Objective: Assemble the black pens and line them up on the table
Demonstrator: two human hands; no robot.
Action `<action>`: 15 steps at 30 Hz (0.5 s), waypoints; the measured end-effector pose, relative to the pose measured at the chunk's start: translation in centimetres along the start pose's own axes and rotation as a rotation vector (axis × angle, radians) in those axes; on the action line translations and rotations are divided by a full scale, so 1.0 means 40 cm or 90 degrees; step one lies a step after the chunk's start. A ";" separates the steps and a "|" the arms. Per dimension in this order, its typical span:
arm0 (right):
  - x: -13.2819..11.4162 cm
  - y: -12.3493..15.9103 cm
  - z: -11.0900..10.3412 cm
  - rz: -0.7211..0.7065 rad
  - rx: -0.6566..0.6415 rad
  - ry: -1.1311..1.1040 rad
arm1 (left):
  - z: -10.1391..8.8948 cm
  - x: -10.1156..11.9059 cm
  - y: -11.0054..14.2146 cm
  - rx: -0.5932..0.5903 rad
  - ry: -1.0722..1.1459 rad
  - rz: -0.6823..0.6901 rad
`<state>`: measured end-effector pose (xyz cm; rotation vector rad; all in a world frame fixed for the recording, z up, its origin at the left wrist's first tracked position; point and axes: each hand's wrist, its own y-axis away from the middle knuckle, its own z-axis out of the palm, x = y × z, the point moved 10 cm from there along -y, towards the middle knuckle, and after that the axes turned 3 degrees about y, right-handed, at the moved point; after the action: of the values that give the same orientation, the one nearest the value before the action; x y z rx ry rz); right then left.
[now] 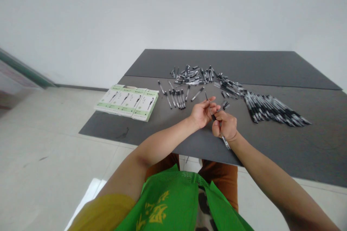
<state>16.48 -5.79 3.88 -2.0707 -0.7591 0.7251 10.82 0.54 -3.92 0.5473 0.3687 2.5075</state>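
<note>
While the right hand (pixel 225 124) closes round a clear-barrelled pen (pixel 225 142) above the near side of the dark table (pixel 284 148), the left hand (pixel 202 114) is turned palm up at its slim upper end; from here I can't tell whether those fingers pinch it. Scattered pens (pixel 189 79) lie beyond, a slanting row of pens (pixel 271 108) to the right, green-and-white boxes (pixel 127 101) to the left.
</note>
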 end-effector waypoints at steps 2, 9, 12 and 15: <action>-0.011 -0.002 0.002 -0.008 0.014 0.012 | 0.003 0.003 0.003 0.000 -0.001 0.005; -0.001 -0.003 0.025 0.021 -0.028 -0.025 | 0.007 0.018 0.023 0.032 -0.005 0.041; 0.005 0.001 0.035 0.013 -0.064 -0.051 | 0.008 0.019 0.023 0.019 -0.023 0.045; 0.005 0.004 0.031 0.005 -0.054 -0.050 | 0.009 0.021 0.017 -0.003 -0.039 0.057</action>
<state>15.78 -5.14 3.08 -2.1317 -0.8391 0.7941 10.06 0.51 -3.10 0.6505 0.3225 2.5691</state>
